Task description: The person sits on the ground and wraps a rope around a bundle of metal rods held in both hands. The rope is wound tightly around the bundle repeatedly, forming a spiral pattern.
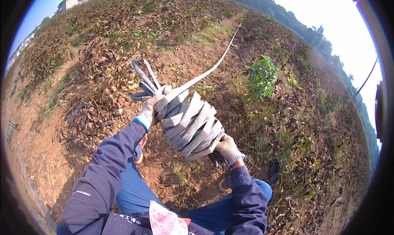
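Between my two gloved hands is a thick bundle of grey flat hose or tape, wound in many overlapping, crossing layers. My left hand, in a pale work glove with a blue cuff, grips its upper left end, where several loose loops stick out. My right hand, gloved the same way, holds the lower right end; its fingers are partly hidden by the bundle. From beside my left hand a single flat length runs away over the soil to the far field.
Rows of dry, brown-leaved plants cover the field on both sides. A leafy green plant stands right of the stretched length. Dark plastic scraps lie near my right knee. My shoes rest on bare, crumbly soil.
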### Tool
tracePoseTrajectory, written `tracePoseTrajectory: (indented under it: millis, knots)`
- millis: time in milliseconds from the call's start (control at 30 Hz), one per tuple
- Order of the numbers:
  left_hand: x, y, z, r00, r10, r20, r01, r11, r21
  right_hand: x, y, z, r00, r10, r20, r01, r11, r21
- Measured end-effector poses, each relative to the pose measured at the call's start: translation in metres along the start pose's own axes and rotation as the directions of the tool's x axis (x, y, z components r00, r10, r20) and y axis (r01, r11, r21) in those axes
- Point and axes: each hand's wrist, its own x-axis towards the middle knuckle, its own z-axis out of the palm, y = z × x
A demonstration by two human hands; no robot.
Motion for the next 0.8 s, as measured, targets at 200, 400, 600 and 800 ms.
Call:
tracePoseTrajectory:
  millis: [200, 400, 600, 800]
  knots:
    - [-0.007, -0.006, 0.012, 1.0, 0.003, -0.005, -0.003, 0.99, 0.138, 0.004, 0.052, 0.002, 0.954, -0.107, 0.279, 0.17, 0.963, -0.209]
    - [-0.01, -0.007, 0.013, 0.995, -0.041, 0.087, 0.033, 0.995, 0.095, -0.011, 0.065, 0.013, 0.823, -0.108, 0.558, 0.292, 0.922, -0.252]
    - [-0.016, 0.003, 0.02, 0.988, 0.029, 0.154, -0.041, 0.996, 0.077, -0.031, 0.024, 0.04, 0.877, 0.029, 0.48, -0.108, 0.985, 0.137]
    - [-0.02, 0.004, 0.027, 0.949, 0.069, 0.309, -0.077, 0.997, 0.014, -0.026, 0.018, 0.056, 0.914, -0.118, 0.388, 0.24, 0.929, -0.283]
